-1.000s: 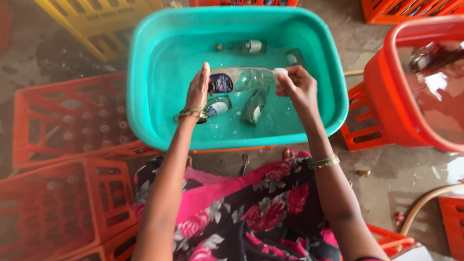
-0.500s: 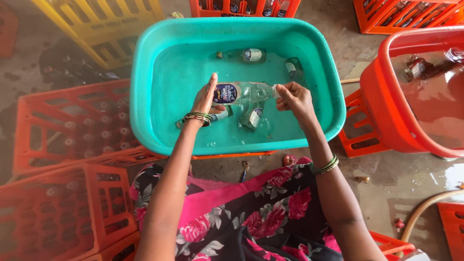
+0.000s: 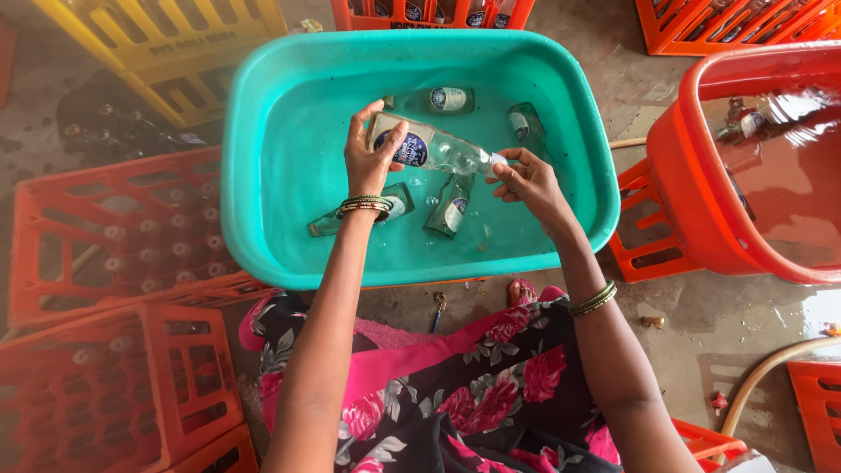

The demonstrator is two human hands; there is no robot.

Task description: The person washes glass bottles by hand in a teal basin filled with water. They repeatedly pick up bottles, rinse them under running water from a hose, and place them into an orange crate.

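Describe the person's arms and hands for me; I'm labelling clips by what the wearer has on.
Both arms are bare, with no sleeves and no gloves. The left hand has a stack of thin bangles at the wrist, gold-toned with dark and reddish bands. The right hand has a similar stack of bangles sitting further up the forearm. No rings can be made out on the fingers.

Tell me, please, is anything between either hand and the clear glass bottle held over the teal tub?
Nothing visible is. The left hand grips the clear glass bottle at its labelled body, and the right hand touches its neck end. The other bottles lie below in the teal tub.
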